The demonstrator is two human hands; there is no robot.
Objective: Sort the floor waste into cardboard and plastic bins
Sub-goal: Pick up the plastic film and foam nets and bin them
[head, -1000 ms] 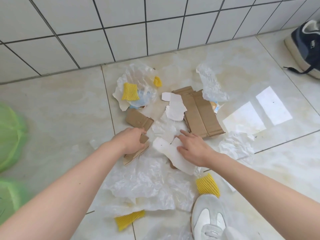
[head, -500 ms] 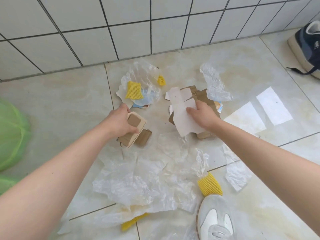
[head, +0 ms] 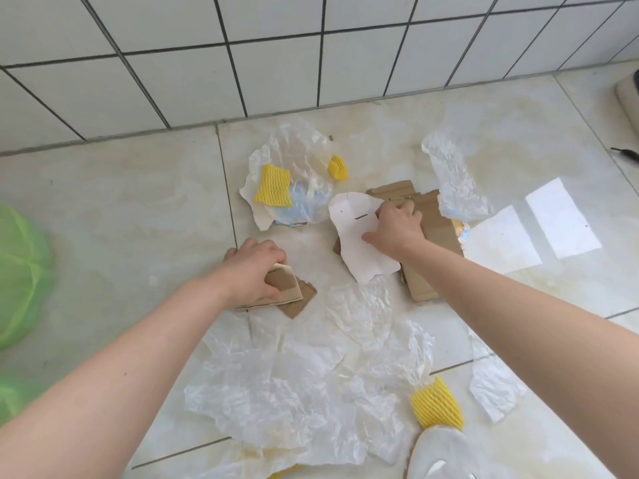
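Right hand [head: 397,226] has pressed white card [head: 359,250] onto flattened brown cardboard [head: 437,226].

White tiled wall [head: 276,53] along the floor's far edge; white shoe [head: 446,454] at near edge; dark shoe sole [head: 627,95] at far right corner.

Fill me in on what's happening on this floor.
A person is sorting litter on a tiled floor. The left hand grips a few brown cardboard scraps. The right hand holds a white card piece against a flattened cardboard box. Crumpled clear plastic sheets and yellow foam nets lie around; green bin liners sit at left.
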